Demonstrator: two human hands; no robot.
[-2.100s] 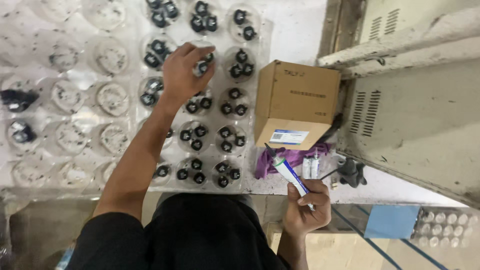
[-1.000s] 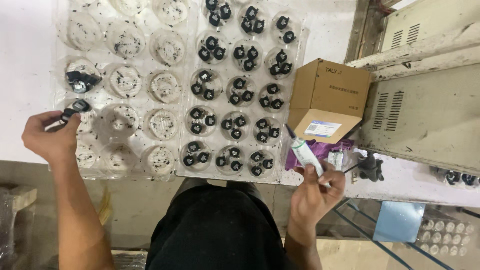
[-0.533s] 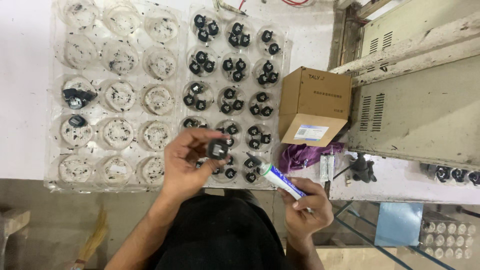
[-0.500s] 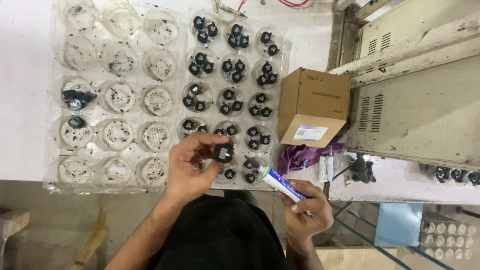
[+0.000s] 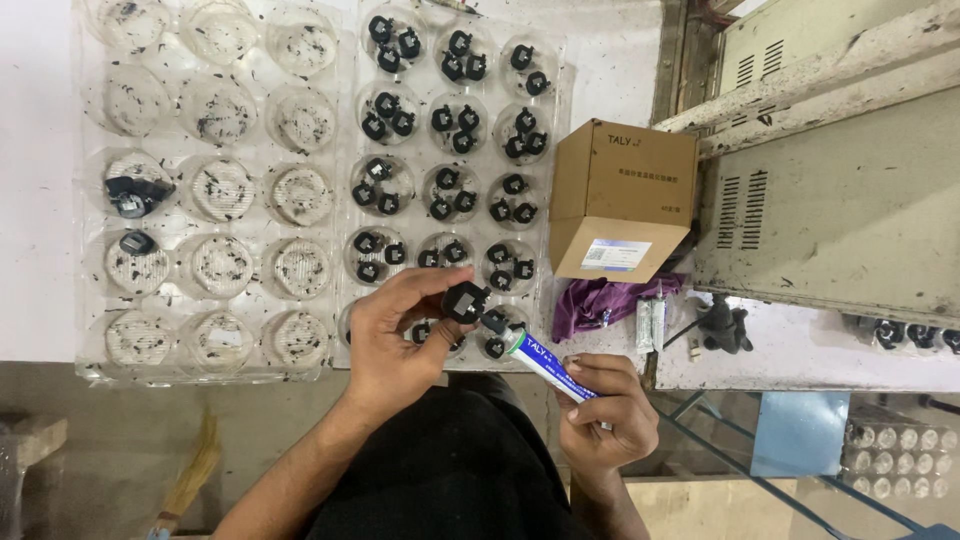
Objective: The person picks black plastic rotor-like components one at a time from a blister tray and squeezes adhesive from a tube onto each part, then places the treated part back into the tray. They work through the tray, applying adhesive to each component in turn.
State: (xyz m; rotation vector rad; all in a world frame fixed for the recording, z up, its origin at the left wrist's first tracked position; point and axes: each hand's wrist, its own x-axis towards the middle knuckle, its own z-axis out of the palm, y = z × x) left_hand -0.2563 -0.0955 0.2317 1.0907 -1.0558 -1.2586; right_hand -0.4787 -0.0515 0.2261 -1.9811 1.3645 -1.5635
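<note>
From the head camera, looking straight down: the left hand point(image 5: 400, 335) pinches a small black plastic part point(image 5: 465, 300) between thumb and fingertips, lifted just above the near edge of the right-hand clear blister tray point(image 5: 555, 60). The right hand point(image 5: 605, 410) is wrapped around a white and blue tube point(image 5: 552, 368), nozzle angled up and to the left, its tip right at the black part, touching or all but touching.

That right-hand tray is the landmark. Its round pockets carry black parts point(image 5: 455, 117) in clusters of two or three, row after row. Directly left of it, edge to edge, lies a second clear tray point(image 5: 85, 365) whose pockets are mostly bare apart from dark specks; two pockets on its far left side hold finished black pieces point(image 5: 135, 195). Just right of the full tray stands a brown cardboard box point(image 5: 620, 205) with a white label on its open flap, and below the box a purple cloth point(image 5: 600, 300) is bunched up, with two small pale tubes point(image 5: 650, 322) beside it. Further right again, a grey metal cabinet point(image 5: 840, 200) with vent slots takes up the corner, a dark clip-like object point(image 5: 722, 325) lying at its foot.

Everything sits on a white tabletop point(image 5: 30, 150). Below the tray, the person's black clothing fills the bottom middle.
</note>
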